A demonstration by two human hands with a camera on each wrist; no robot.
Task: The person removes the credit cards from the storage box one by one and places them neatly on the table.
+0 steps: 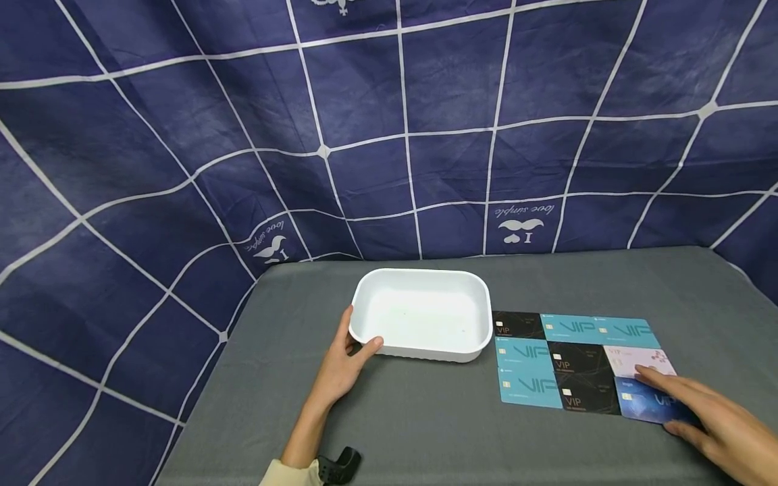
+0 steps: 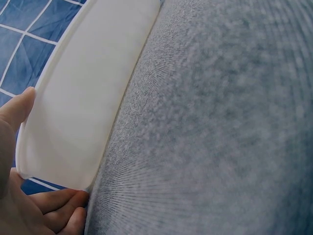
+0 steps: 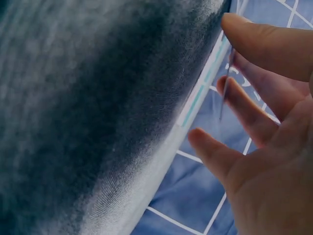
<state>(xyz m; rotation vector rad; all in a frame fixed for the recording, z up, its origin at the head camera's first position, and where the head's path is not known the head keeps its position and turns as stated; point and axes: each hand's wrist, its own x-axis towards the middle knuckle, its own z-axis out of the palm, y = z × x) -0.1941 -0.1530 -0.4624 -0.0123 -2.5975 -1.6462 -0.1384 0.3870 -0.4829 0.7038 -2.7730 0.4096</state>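
Observation:
A white plastic tray (image 1: 421,310) stands on the grey cloth, with nothing seen inside it. My left hand (image 1: 337,368) grips its near left corner, thumb at the front rim and fingers along the left side; the left wrist view shows the thumb (image 2: 19,107) against the tray's wall. To the right lie several VIP cards in a block: teal (image 1: 525,352), black (image 1: 580,358) and pink (image 1: 632,358). At the block's near right corner, my right hand (image 1: 717,418) pinches a blue card (image 1: 644,399). In the right wrist view, the card (image 3: 226,83) appears edge-on between thumb and fingers.
Grey cloth (image 1: 425,425) covers the table. A dark blue curtain (image 1: 450,162) with white lines hangs behind its far edge and along the left side. The left wrist wears a black band (image 1: 340,466) below a cream sleeve (image 1: 292,474).

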